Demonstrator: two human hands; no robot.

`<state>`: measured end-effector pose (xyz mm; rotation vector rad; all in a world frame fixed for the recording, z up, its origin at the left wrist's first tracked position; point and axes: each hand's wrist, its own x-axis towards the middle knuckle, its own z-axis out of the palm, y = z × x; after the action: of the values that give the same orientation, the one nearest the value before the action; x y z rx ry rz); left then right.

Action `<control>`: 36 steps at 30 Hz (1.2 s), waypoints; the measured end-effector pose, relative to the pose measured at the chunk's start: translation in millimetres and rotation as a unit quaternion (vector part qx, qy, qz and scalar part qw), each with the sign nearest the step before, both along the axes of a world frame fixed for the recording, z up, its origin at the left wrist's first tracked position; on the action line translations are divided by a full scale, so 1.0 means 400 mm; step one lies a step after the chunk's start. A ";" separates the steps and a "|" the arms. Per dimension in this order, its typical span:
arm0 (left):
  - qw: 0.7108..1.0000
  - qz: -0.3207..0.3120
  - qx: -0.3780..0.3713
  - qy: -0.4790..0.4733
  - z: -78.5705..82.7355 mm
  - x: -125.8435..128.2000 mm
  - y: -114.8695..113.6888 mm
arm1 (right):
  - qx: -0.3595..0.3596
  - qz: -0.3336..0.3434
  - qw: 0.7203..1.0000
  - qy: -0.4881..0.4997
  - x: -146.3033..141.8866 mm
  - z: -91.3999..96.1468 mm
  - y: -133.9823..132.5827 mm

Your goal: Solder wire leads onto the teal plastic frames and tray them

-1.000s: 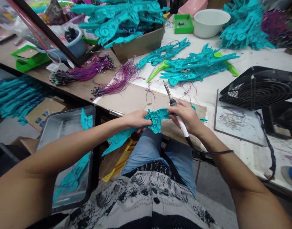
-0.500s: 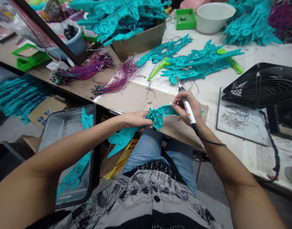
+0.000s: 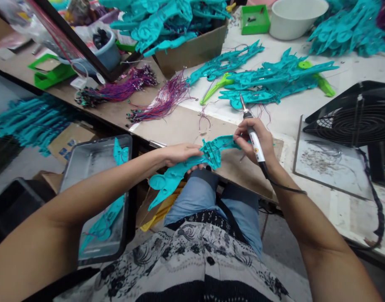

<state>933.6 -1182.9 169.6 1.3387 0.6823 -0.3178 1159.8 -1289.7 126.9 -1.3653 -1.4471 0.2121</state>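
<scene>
My left hand (image 3: pixel 179 154) is closed around the middle of a long teal plastic part (image 3: pixel 179 174), which it holds over my lap at the bench edge. My right hand (image 3: pixel 258 140) grips a white soldering iron (image 3: pixel 251 134) whose metal tip points up and away. The same hand's fingertips pinch at the part's right end, where thin wires run. A black cable (image 3: pixel 286 188) trails from the iron along my right forearm.
Loose teal parts (image 3: pixel 267 82) and green pieces lie on the bench beyond. Bundles of purple and red wires (image 3: pixel 161 102) sit to the left. A cardboard box (image 3: pixel 192 48) of teal parts, a white bowl (image 3: pixel 294 19), a black fan (image 3: pixel 352 121) and a grey tray (image 3: pixel 94 167) surround me.
My right hand lifted the soldering iron from low across the part to more upright, and its fingers shifted to the part's right end. The view has drifted slightly.
</scene>
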 end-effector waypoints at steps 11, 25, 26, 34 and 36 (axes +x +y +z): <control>0.999 0.008 0.046 0.007 -0.060 0.005 0.017 | -0.031 0.030 0.999 -0.027 -0.004 -0.031 0.016; 0.992 0.019 0.096 0.078 -0.060 0.020 0.000 | -0.053 0.052 0.997 -0.036 -0.013 -0.041 0.019; 0.992 0.019 0.097 0.080 -0.062 0.022 -0.001 | -0.053 0.051 0.996 -0.041 -0.011 -0.043 0.018; 0.998 -0.004 0.039 0.044 -0.099 0.028 0.030 | -0.063 0.009 0.997 -0.043 0.013 -0.078 0.037; 0.999 -0.006 0.029 0.032 -0.109 0.028 0.040 | -0.052 0.002 0.997 -0.050 0.013 -0.085 0.041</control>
<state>944.7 -1167.0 125.9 1.3920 0.7422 -0.3546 1165.0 -1273.5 93.1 -1.4763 -1.5405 0.2267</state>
